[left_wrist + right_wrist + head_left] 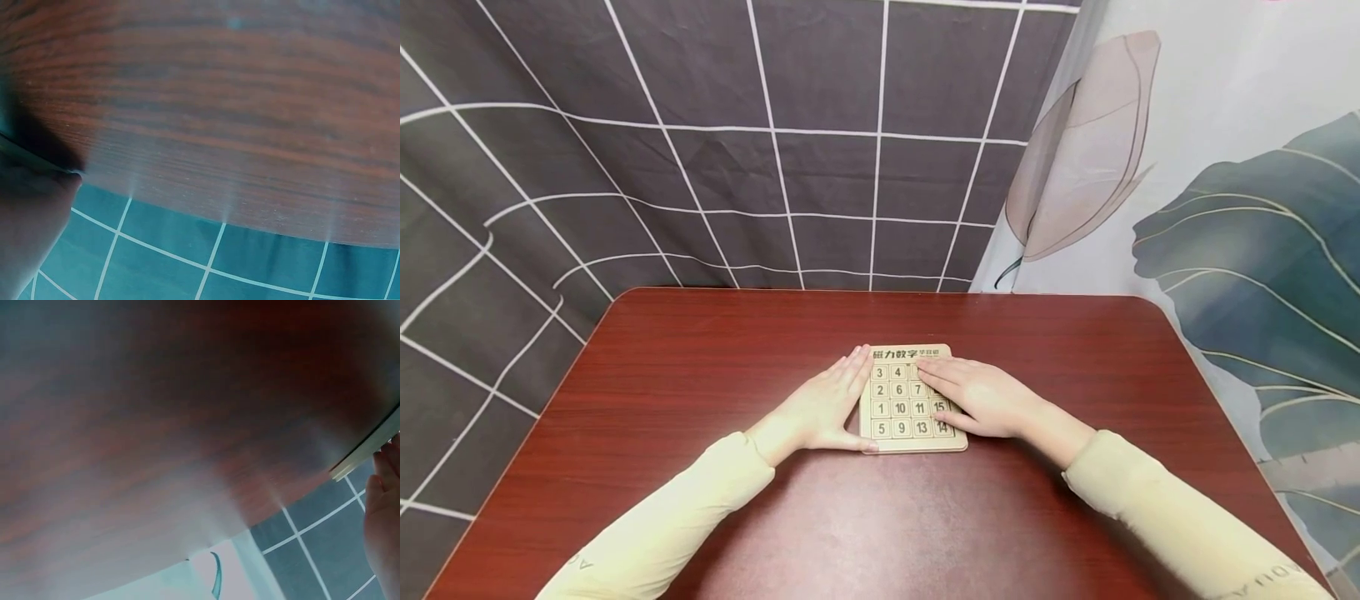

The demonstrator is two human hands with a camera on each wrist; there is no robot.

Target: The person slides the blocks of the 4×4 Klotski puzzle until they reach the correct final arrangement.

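A pale wooden number slide puzzle lies flat on the table, with dark Chinese lettering across its top and rows of numbered tiles below. My left hand is against its left side, fingertips at the upper left edge and thumb stretched to the lower left corner. From the right, my right hand rests over the tiles with its fingers extended, hiding some at the upper right. In the right wrist view, the puzzle's edge shows beside the fingers. Only part of the left hand appears in the left wrist view.
The reddish-brown wooden table extends around the puzzle, with rounded far corners. Behind it hangs a dark grey curtain with a white grid. A white curtain with large leaf prints hangs at the right.
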